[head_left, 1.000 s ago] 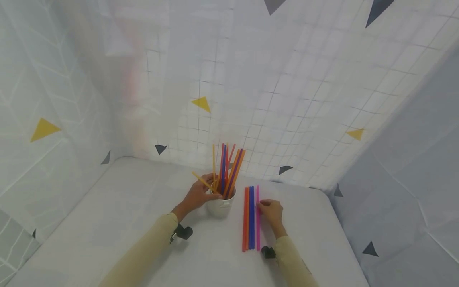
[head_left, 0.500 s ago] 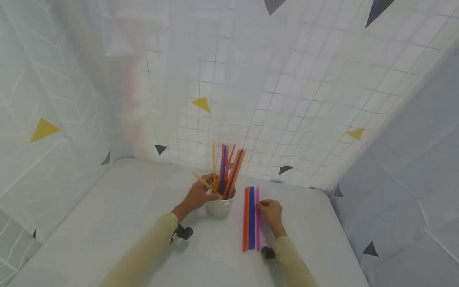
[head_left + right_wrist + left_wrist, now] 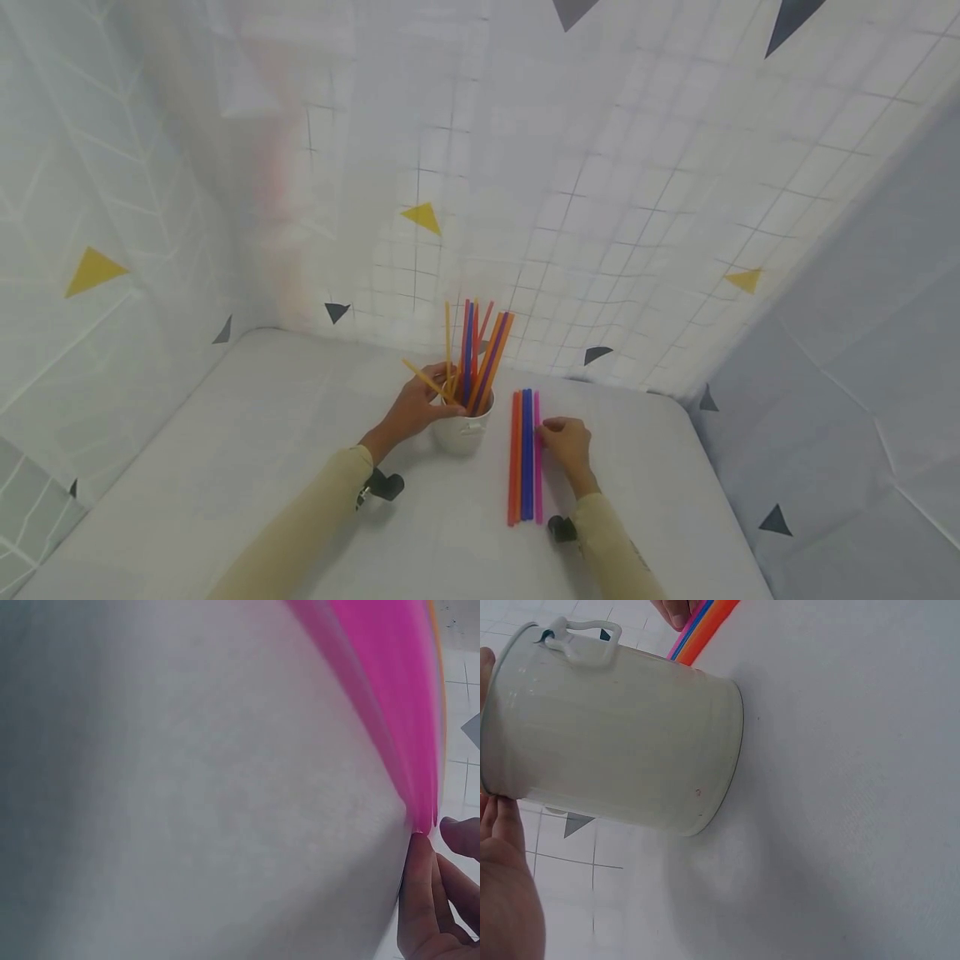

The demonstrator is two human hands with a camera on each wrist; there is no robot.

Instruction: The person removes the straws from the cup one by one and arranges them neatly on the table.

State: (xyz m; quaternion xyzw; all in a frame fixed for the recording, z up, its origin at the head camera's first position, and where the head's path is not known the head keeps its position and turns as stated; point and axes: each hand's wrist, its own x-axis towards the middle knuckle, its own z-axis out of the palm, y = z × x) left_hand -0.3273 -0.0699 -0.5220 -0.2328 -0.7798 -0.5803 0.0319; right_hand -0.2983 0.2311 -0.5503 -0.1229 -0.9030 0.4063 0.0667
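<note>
A small white metal bucket (image 3: 459,437) with a little side handle stands on the table, holding several orange, red, blue, purple and yellow straws (image 3: 491,367). My left hand (image 3: 412,412) grips its rim, thumb at the near side and fingers at the far side. To the right of the bucket, red, orange and blue straws (image 3: 522,458) lie side by side. A pink straw (image 3: 537,492) lies along their right side, almost touching the blue. Thumb and index finger of my right hand (image 3: 568,446) are at its upper part; the right wrist view shows the index fingertip against the pink straw (image 3: 390,690).
The table (image 3: 442,533) has a plain white cover. A pale patterned sheet (image 3: 637,208) rises behind it, with others at both sides. Black wrist cameras (image 3: 385,485) sit on both forearms, close above the table.
The pink straw has shifted slightly left toward the blue straws, with my right fingers at it. The left hand and bucket stay in place.
</note>
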